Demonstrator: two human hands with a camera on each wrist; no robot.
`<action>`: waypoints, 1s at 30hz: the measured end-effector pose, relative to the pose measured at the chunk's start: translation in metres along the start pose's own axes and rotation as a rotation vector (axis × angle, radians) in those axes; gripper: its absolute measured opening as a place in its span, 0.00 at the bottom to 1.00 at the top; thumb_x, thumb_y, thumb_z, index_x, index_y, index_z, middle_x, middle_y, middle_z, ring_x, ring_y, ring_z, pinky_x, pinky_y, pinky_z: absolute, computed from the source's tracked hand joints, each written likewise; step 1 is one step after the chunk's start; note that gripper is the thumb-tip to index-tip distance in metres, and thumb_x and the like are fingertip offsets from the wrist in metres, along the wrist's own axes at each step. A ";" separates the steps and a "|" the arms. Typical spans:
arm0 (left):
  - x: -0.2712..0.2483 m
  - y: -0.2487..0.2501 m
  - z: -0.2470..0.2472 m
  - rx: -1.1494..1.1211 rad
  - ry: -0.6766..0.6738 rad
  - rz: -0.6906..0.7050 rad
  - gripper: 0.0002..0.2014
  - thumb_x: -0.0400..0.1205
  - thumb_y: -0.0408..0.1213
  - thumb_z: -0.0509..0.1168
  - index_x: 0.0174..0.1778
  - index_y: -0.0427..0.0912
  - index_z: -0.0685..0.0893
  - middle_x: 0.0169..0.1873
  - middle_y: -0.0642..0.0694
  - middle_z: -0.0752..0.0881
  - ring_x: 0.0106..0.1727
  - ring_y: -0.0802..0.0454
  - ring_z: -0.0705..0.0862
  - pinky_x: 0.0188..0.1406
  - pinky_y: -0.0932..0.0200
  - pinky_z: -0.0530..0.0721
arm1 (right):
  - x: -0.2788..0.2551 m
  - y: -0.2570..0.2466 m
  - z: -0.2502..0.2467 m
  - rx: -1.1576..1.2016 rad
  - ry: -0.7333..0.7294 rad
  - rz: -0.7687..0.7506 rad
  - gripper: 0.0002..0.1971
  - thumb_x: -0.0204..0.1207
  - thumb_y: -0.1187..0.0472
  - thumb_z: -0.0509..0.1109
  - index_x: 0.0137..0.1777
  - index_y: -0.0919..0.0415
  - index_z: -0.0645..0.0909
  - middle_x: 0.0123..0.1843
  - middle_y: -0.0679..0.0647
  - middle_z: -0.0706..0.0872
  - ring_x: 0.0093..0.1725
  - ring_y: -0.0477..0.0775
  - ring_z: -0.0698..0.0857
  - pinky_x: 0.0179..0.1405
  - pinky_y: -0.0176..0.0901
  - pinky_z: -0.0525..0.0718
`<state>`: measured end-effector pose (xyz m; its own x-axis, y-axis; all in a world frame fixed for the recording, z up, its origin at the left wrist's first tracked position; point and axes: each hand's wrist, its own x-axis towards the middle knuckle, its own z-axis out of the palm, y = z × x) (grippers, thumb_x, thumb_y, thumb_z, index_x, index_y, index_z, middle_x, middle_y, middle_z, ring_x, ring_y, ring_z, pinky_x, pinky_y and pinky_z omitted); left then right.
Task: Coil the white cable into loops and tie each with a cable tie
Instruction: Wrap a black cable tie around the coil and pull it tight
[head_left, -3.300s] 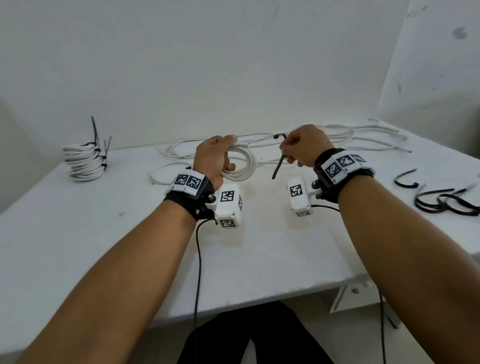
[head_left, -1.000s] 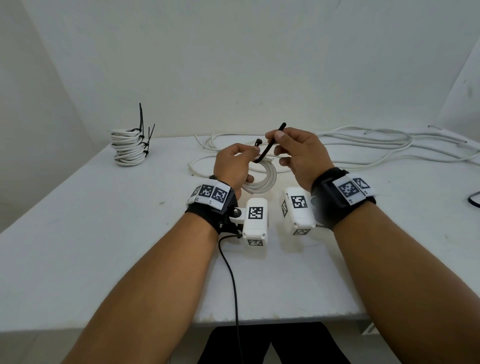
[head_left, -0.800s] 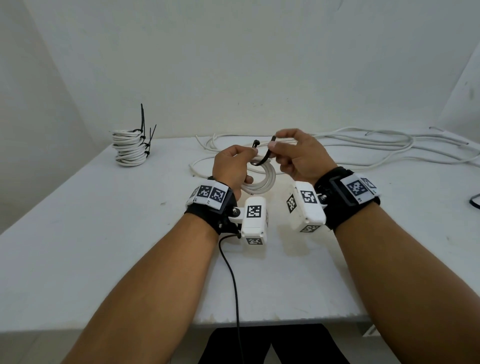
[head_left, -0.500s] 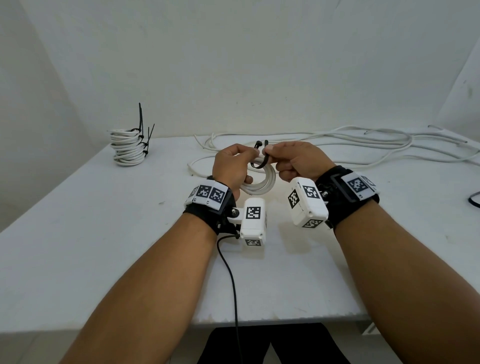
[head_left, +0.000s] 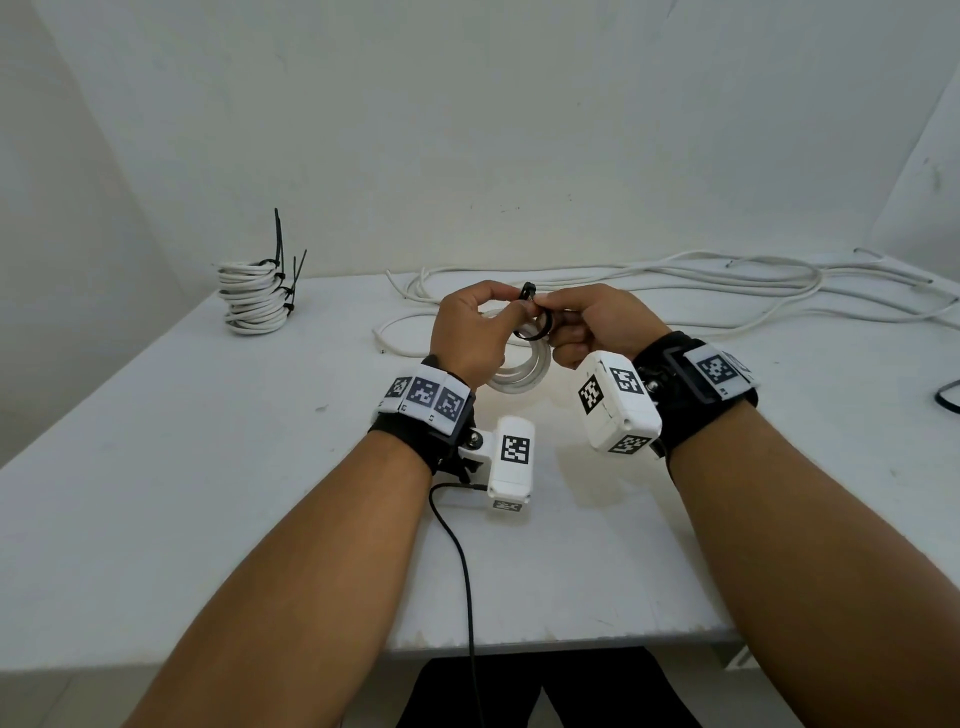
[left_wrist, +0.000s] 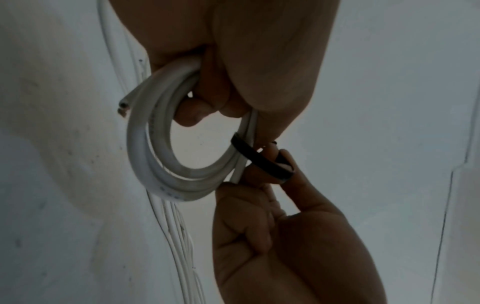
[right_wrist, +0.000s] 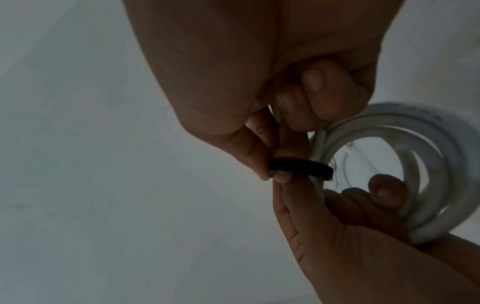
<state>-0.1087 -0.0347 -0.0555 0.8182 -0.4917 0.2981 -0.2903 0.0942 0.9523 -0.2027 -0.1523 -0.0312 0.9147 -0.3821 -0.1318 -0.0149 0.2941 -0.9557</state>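
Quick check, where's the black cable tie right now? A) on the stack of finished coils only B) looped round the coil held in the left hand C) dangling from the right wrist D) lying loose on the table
B: the black cable tie wraps the strands of the white coil that the left hand holds, with the right hand pinching it.

2 hands (head_left: 470, 332) – 1 stack of tied coils (head_left: 254, 299)

The right hand (head_left: 597, 325) has bent the black cable tie (head_left: 537, 325), straight before, into a small loop around the white coil (head_left: 522, 374) and now meets the left hand (head_left: 470, 332) at it.
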 end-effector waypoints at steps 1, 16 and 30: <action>0.001 0.000 0.000 0.023 -0.005 0.031 0.04 0.75 0.36 0.73 0.44 0.45 0.90 0.31 0.43 0.87 0.27 0.48 0.73 0.25 0.60 0.71 | -0.001 0.000 0.000 0.010 -0.002 0.006 0.10 0.79 0.65 0.66 0.37 0.63 0.84 0.33 0.55 0.86 0.25 0.44 0.60 0.25 0.33 0.55; 0.009 -0.003 -0.006 0.275 -0.005 0.282 0.01 0.76 0.41 0.72 0.40 0.51 0.89 0.33 0.57 0.89 0.38 0.59 0.87 0.41 0.58 0.83 | 0.000 0.002 0.004 0.059 -0.043 -0.029 0.08 0.81 0.61 0.69 0.44 0.65 0.83 0.30 0.53 0.82 0.23 0.43 0.69 0.21 0.30 0.66; -0.001 0.004 -0.009 0.169 -0.135 0.120 0.06 0.79 0.30 0.69 0.38 0.43 0.87 0.22 0.57 0.81 0.22 0.61 0.75 0.22 0.70 0.72 | 0.000 0.003 -0.001 -0.139 -0.104 -0.111 0.14 0.61 0.52 0.84 0.40 0.60 0.89 0.44 0.61 0.81 0.30 0.44 0.75 0.28 0.29 0.77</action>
<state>-0.1067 -0.0260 -0.0512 0.7026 -0.5978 0.3859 -0.4693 0.0183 0.8828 -0.2030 -0.1525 -0.0342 0.9506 -0.3105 -0.0025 0.0395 0.1290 -0.9909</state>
